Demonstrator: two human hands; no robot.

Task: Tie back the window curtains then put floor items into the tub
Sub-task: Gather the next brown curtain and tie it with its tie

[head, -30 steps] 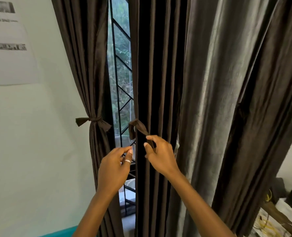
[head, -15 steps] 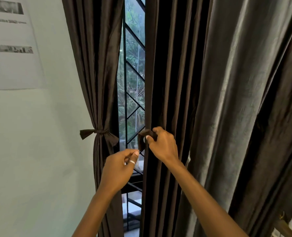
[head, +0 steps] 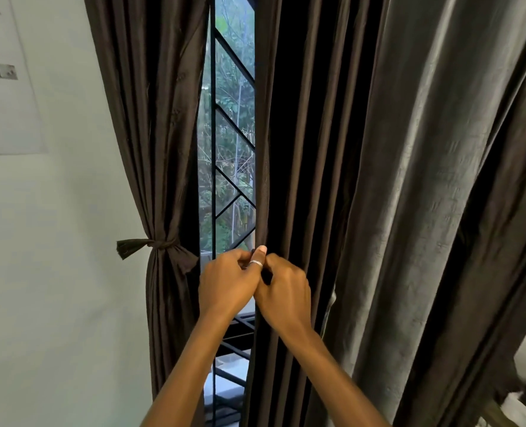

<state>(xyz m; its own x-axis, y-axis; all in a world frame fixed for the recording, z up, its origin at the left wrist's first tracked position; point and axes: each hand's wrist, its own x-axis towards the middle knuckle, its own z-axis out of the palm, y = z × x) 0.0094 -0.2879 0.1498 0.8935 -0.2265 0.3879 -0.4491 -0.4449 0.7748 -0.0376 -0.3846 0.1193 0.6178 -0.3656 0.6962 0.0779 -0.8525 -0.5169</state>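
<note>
A: Progress?
B: Partway. Left curtain (head: 157,149) is done: gathered, cinched by a knotted tie-back (head: 151,244), hanging by the wall.
A: The other one?
B: Right curtain (head: 301,149) hangs loose, with no tie showing on it. Both hands are at its inner edge, just beside the window grille (head: 213,118).
A: Hand states?
B: Right hand (head: 283,291) has its fingers curled on that edge, gripping the cloth. Left hand (head: 224,285) is curled too and touches the right one, with the finger wearing the ring (head: 255,263) pointing up. What it pinches is hidden, so I can't tell.
A: Tub? Floor items?
B: Neither in view. My read: the curtain half is about midway. The right curtain needs gathering and tying, and the whole floor pickup is left.
</note>
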